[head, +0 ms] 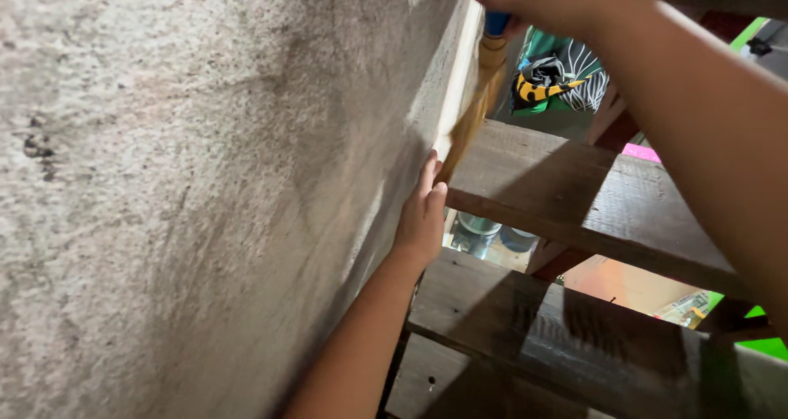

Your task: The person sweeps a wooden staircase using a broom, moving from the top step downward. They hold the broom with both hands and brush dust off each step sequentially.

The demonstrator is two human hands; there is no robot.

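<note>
Support: I see dark, worn wooden steps (566,193) running along a rough concrete wall (189,197).
Upper step: bare weathered planks; the broom bristles (469,119) meet its inner corner by the wall.
Lower step: bare too, grey and scuffed (558,337), with small nail holes.
Gaps: between the treads I make out round containers (480,230) and bright green and pink surfaces below.
Edge: my left hand (420,214) rests where upper step meets wall.

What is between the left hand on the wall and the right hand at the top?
In the head view, the broom's straw bristles run from the right hand down to the left hand.
</note>
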